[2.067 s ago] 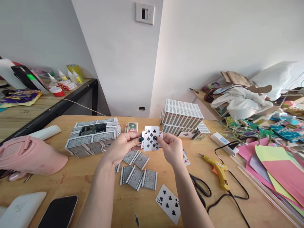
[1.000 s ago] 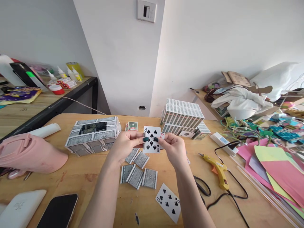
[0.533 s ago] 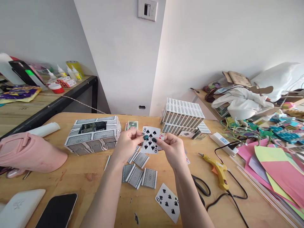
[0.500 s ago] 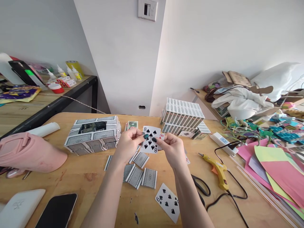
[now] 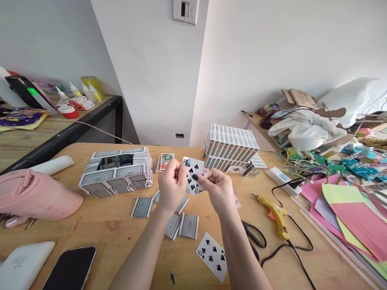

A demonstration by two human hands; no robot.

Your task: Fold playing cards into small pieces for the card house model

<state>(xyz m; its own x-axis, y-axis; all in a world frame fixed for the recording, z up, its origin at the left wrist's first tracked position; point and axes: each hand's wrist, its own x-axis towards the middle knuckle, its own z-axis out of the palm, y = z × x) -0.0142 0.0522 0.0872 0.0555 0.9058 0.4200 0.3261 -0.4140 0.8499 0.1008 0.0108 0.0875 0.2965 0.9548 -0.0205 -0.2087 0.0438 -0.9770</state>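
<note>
Left hand [image 5: 171,184] has moved higher on the thin, round-cornered cards [image 5: 190,185]; its grip pinches their upper left corner. Right hand [image 5: 220,190] pinches their right side, above the wooden table [image 5: 111,239], toward its far edge.

Your wooden table [image 5: 117,233], backed by pale walls [image 5: 287,44]
The middle section [image 5: 155,72] facing you carries a switch plate [image 5: 191,12] above and a small hole [image 5: 179,135] below; a dark-framed bench [image 5: 30,137] stands to your left, before a greyer wall [image 5: 60,36].
</note>
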